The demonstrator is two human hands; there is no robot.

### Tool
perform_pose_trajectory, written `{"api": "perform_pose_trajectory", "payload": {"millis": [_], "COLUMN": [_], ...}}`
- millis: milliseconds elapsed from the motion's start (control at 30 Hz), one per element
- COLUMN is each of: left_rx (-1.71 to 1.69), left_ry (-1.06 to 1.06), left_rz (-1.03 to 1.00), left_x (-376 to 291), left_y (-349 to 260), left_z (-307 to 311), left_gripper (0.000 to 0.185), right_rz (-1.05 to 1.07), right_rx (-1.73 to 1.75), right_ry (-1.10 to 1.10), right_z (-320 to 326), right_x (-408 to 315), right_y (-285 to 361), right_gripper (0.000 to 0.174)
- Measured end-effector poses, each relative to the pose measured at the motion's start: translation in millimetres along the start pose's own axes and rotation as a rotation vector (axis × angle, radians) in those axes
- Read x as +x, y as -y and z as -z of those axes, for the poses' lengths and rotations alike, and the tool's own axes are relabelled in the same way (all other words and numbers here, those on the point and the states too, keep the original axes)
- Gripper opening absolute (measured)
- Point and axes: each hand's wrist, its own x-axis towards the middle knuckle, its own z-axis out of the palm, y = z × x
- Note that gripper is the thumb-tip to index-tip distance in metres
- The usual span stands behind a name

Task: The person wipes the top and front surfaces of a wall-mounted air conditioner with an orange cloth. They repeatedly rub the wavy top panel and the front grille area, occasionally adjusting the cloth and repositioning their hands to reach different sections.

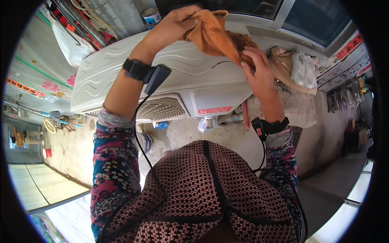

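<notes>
An orange cloth [209, 33] is held bunched in front of me, over the far part of a pale air conditioner outdoor unit [194, 68]. My left hand [182, 21] grips the cloth's upper left corner between thumb and fingers. At the cloth's darker right end, my right hand [258, 68] has its fingertips closed on the fabric. Wavy ridges mark the unit's top. Its fan grille [162, 107] and a red label [215, 110] with writing face my body. Whether the cloth touches the top I cannot tell.
A printed can [151, 16] stands behind the unit's far left edge. To the right lie a brown sack [278, 54] and clear plastic packaging [302, 70]. A window frame [281, 15] borders the back. Below are a bucket [146, 142] and plastic bag [207, 124]. A person [24, 136] stands far left.
</notes>
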Motion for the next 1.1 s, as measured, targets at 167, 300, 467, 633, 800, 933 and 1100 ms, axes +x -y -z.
{"api": "perform_pose_trajectory", "payload": {"millis": [167,300,467,633,800,933,1100], "left_rx": [0.104,0.159,0.157,0.317,0.093,-0.015,0.562], "left_ry": [0.042,0.139,0.122,0.12,0.08,-0.137,-0.212], "left_rz": [0.177,0.208,0.505,0.324,0.285,0.478,-0.083], "left_x": [-22,-21,-18,-26,-27,-34,-61], "left_y": [26,42,32,30,51,49,26], "left_z": [2,1,-10,-25,-4,-4,-49], "left_gripper": [0.024,0.029,0.03,0.03,0.03,0.034,0.039], "right_rz": [-0.1,-0.324,-0.237,-0.113,-0.06,-0.091,-0.321], "right_rx": [-0.163,0.131,0.085,-0.176,-0.194,-0.09,0.124], "right_ry": [0.148,0.268,0.374,0.346,0.106,0.171,0.665], "right_z": [18,29,39,41,11,5,42], "right_x": [-9,5,9,29,88,87,33], "right_y": [-11,-25,-28,-34,-54,-44,-23], "right_gripper": [0.027,0.021,0.015,0.01,0.011,0.013,0.016]}}
